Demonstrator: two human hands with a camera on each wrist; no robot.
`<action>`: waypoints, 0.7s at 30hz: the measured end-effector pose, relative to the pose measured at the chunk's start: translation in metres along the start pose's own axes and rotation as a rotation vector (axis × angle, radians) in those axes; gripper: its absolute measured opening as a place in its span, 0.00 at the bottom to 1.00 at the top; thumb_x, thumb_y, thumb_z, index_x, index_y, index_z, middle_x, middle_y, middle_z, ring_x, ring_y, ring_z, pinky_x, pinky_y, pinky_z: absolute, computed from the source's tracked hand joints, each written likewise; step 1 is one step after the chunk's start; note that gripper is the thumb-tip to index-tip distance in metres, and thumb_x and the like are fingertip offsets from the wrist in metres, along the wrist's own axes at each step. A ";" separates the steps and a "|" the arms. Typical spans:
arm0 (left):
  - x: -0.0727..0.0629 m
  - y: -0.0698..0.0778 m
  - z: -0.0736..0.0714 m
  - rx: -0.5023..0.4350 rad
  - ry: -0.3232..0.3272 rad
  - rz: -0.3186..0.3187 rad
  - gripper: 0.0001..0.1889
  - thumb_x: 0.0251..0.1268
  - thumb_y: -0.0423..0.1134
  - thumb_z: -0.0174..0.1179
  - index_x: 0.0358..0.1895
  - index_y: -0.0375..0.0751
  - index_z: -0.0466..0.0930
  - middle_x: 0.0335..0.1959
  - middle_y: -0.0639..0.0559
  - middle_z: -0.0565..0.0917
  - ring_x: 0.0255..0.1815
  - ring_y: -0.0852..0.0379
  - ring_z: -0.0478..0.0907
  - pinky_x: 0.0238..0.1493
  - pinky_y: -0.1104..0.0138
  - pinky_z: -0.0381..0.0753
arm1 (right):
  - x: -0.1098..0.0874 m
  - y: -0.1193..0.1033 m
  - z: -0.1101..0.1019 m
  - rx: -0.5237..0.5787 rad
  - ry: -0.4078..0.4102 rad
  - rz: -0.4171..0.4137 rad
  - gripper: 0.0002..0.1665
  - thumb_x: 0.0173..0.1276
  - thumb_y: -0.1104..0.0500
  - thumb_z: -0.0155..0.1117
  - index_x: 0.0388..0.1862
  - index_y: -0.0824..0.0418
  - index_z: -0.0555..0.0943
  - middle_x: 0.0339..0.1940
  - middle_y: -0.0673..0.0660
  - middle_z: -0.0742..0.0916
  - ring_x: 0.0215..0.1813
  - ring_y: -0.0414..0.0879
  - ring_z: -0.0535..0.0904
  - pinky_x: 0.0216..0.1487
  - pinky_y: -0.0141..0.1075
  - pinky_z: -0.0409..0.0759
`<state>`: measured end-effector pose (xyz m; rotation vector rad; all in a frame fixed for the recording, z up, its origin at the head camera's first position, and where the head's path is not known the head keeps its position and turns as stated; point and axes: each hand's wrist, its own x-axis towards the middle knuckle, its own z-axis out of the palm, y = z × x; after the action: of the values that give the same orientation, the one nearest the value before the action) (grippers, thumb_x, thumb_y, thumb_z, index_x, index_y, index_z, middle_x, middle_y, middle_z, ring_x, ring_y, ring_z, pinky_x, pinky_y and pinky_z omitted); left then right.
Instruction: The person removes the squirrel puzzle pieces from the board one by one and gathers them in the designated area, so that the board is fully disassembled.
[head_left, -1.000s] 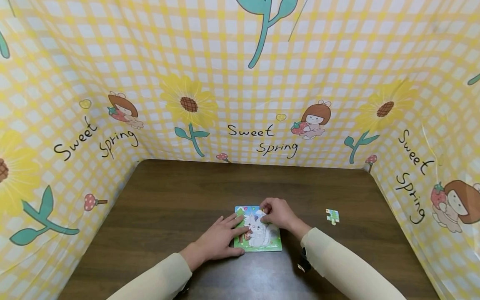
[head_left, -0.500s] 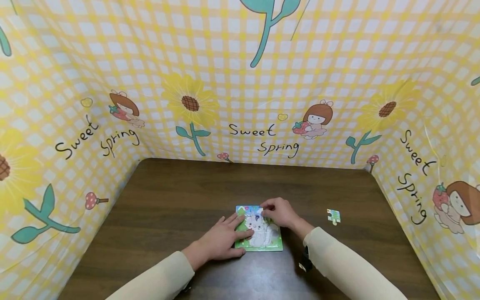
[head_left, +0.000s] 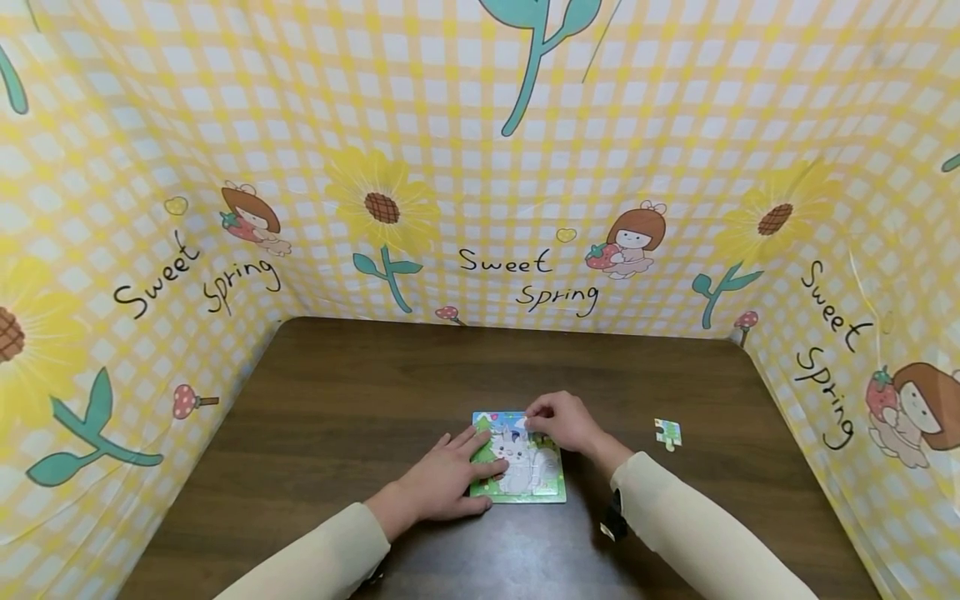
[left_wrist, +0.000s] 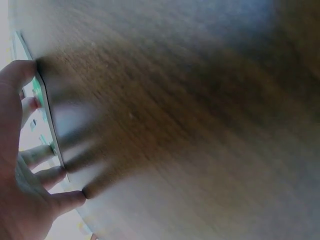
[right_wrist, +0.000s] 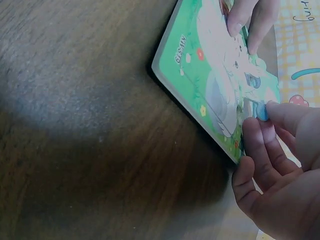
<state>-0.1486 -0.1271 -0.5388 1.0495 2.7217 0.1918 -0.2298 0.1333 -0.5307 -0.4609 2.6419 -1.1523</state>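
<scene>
A square jigsaw puzzle (head_left: 528,497) with a white cartoon animal on a green and blue ground lies flat on the table. My left hand (head_left: 437,482) rests on its left side with fingers spread, and the left wrist view shows fingertips (left_wrist: 55,176) at the board's edge. Over the upper right corner, my right hand (head_left: 564,423) pinches a small puzzle piece (right_wrist: 261,112) between thumb and fingers. The piece's blue part shows in the right wrist view; the fingers hide the rest. An unfilled gap shows beside it in the picture.
A loose puzzle piece (head_left: 667,434) in green and blue lies to the right of my right hand. The brown wooden table (head_left: 360,375) is bordered at the back and sides by yellow checked cloth (head_left: 495,192).
My right hand has shifted slightly right at the puzzle's upper right corner, its fingertips still pinching the piece. My left hand stays on the board, its index finger reaching slightly further over the picture.
</scene>
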 end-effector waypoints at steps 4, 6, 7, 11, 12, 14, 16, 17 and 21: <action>0.000 0.002 0.000 0.003 0.000 0.000 0.31 0.74 0.66 0.52 0.77 0.73 0.64 0.83 0.44 0.58 0.83 0.39 0.53 0.70 0.35 0.65 | 0.000 -0.001 0.000 0.006 0.002 0.024 0.02 0.70 0.59 0.72 0.37 0.54 0.90 0.31 0.46 0.88 0.33 0.40 0.80 0.37 0.36 0.80; 0.001 0.003 -0.002 0.003 -0.006 0.000 0.31 0.74 0.65 0.53 0.77 0.72 0.65 0.83 0.43 0.59 0.83 0.39 0.53 0.70 0.35 0.66 | -0.001 -0.002 0.001 -0.011 -0.002 0.021 0.03 0.70 0.59 0.71 0.37 0.54 0.90 0.31 0.47 0.88 0.33 0.40 0.79 0.37 0.37 0.80; 0.001 0.003 -0.003 0.006 -0.009 0.001 0.31 0.74 0.65 0.53 0.77 0.72 0.65 0.82 0.43 0.59 0.83 0.39 0.53 0.70 0.35 0.66 | -0.001 -0.003 0.001 -0.024 -0.006 0.021 0.03 0.70 0.59 0.71 0.37 0.54 0.90 0.31 0.46 0.88 0.33 0.40 0.79 0.37 0.37 0.80; 0.002 0.003 -0.005 0.014 -0.028 -0.002 0.31 0.73 0.65 0.53 0.77 0.72 0.65 0.82 0.43 0.59 0.83 0.39 0.53 0.70 0.35 0.67 | -0.001 -0.005 0.002 -0.070 -0.012 0.006 0.03 0.71 0.59 0.70 0.39 0.55 0.89 0.32 0.46 0.87 0.34 0.40 0.79 0.39 0.38 0.80; 0.002 0.002 -0.006 0.016 -0.032 -0.001 0.31 0.74 0.66 0.53 0.78 0.72 0.65 0.82 0.44 0.59 0.83 0.39 0.53 0.70 0.36 0.67 | -0.001 -0.005 0.002 -0.074 -0.012 0.002 0.03 0.71 0.59 0.70 0.40 0.54 0.89 0.33 0.46 0.87 0.34 0.39 0.79 0.40 0.38 0.80; 0.002 0.001 -0.006 0.017 -0.038 0.000 0.31 0.74 0.66 0.52 0.78 0.73 0.64 0.83 0.44 0.58 0.83 0.39 0.53 0.70 0.36 0.67 | -0.002 -0.005 0.002 -0.074 -0.011 -0.012 0.04 0.71 0.59 0.69 0.42 0.55 0.89 0.33 0.46 0.88 0.35 0.39 0.80 0.40 0.39 0.81; 0.002 0.000 -0.006 0.016 -0.038 0.006 0.31 0.74 0.66 0.52 0.78 0.73 0.64 0.83 0.43 0.58 0.83 0.39 0.53 0.70 0.35 0.66 | -0.002 -0.005 0.002 -0.069 -0.011 -0.028 0.06 0.72 0.60 0.69 0.44 0.55 0.90 0.34 0.46 0.88 0.35 0.39 0.80 0.40 0.39 0.81; 0.002 0.000 -0.006 0.014 -0.039 0.007 0.31 0.74 0.66 0.52 0.78 0.73 0.63 0.83 0.43 0.58 0.83 0.39 0.53 0.70 0.35 0.66 | -0.003 -0.005 0.002 -0.067 -0.014 -0.032 0.06 0.72 0.60 0.69 0.45 0.55 0.90 0.34 0.46 0.88 0.35 0.39 0.81 0.39 0.39 0.81; 0.002 0.000 -0.006 0.009 -0.045 0.005 0.31 0.74 0.66 0.51 0.78 0.73 0.62 0.83 0.44 0.57 0.84 0.39 0.52 0.71 0.36 0.66 | -0.002 -0.004 -0.001 -0.065 -0.020 -0.045 0.06 0.71 0.60 0.69 0.44 0.56 0.90 0.34 0.47 0.89 0.35 0.39 0.81 0.40 0.38 0.81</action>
<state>-0.1517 -0.1259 -0.5334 1.0510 2.6827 0.1545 -0.2274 0.1319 -0.5269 -0.5434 2.6714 -1.0707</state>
